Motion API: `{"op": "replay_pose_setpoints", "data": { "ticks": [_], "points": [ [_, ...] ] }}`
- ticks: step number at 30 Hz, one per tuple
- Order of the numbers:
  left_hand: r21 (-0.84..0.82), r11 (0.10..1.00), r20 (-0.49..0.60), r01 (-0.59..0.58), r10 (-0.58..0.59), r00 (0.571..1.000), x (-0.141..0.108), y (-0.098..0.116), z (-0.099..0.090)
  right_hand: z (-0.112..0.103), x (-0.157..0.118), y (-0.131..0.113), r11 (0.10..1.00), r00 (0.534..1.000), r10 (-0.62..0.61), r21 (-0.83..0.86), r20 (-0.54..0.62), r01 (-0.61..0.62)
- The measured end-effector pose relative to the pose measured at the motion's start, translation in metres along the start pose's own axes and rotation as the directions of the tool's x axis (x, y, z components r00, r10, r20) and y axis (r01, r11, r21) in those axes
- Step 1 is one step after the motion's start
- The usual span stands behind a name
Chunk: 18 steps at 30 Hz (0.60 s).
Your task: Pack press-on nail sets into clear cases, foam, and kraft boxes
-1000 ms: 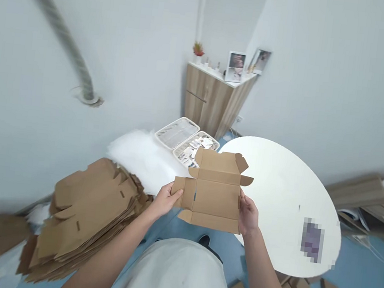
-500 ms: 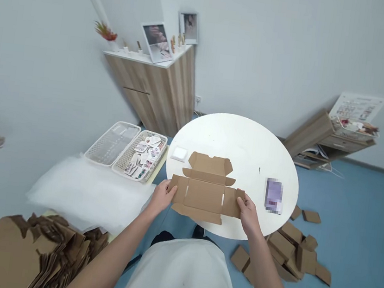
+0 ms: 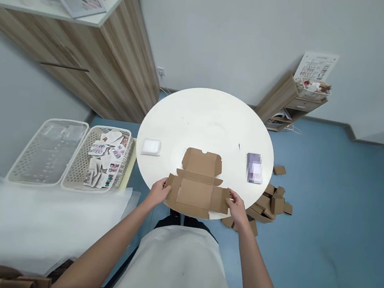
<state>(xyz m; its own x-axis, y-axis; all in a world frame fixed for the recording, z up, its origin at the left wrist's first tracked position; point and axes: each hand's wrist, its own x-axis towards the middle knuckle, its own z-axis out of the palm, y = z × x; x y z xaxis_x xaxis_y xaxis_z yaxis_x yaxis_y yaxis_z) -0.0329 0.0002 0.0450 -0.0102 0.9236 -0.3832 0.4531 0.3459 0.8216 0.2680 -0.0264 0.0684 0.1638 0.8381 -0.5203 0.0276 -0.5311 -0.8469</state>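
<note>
An unfolded brown cardboard box (image 3: 195, 193) lies at the near edge of the round white table (image 3: 213, 114). Its notched flap points away from me, and its side flaps reach out left and right. My left hand (image 3: 158, 192) pinches the left side flap between thumb and fingers. The right side flap is held by my right hand (image 3: 236, 205) in the same way. On the table, a small white packet (image 3: 151, 147) lies to the left and a purple, pixelated item (image 3: 254, 168) to the right.
Left of the table stand a basket of printed cards (image 3: 106, 159) and a clear-bottomed basket (image 3: 49, 152), with white wrapping sheets (image 3: 39, 218) nearer me. Folded cardboard boxes (image 3: 269, 202) lie on the floor at right. A wooden cabinet (image 3: 119, 55) stands behind left.
The view has turned and shifted, so the table appears further left. The cardboard sits lower against the table's near edge, its side flaps slightly raised. Both hands keep hold of it.
</note>
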Motion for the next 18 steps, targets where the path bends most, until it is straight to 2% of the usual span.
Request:
{"op": "replay_pose_setpoints", "data": {
  "ticks": [2, 7, 13, 16, 18],
  "points": [
    [-0.044, 0.999, 0.027, -0.027, 0.028, 0.999, 0.009, -0.004, 0.002, 0.000, 0.002, 0.004, 0.999, 0.997, -0.009, -0.052, -0.073, 0.005],
    [-0.170, 0.985, 0.022, -0.036, 0.040, 0.999, 0.022, -0.016, 0.013, -0.003, 0.015, 0.012, 0.987, 0.993, -0.038, -0.158, -0.113, 0.020],
    [-0.224, 0.974, 0.022, -0.029, 0.034, 0.999, 0.029, -0.016, 0.024, -0.002, 0.029, 0.015, 0.993, 0.988, -0.046, -0.113, -0.146, 0.029],
    [-0.154, 0.988, -0.008, -0.015, 0.014, 1.000, 0.032, -0.005, 0.024, -0.003, 0.036, 0.010, 0.992, 0.986, -0.063, -0.117, -0.157, 0.045],
    [0.005, 0.999, -0.090, -0.053, 0.053, 0.995, 0.028, 0.005, 0.024, -0.006, 0.042, 0.004, 0.992, 0.986, -0.065, -0.116, -0.151, 0.047]
  ]
}}
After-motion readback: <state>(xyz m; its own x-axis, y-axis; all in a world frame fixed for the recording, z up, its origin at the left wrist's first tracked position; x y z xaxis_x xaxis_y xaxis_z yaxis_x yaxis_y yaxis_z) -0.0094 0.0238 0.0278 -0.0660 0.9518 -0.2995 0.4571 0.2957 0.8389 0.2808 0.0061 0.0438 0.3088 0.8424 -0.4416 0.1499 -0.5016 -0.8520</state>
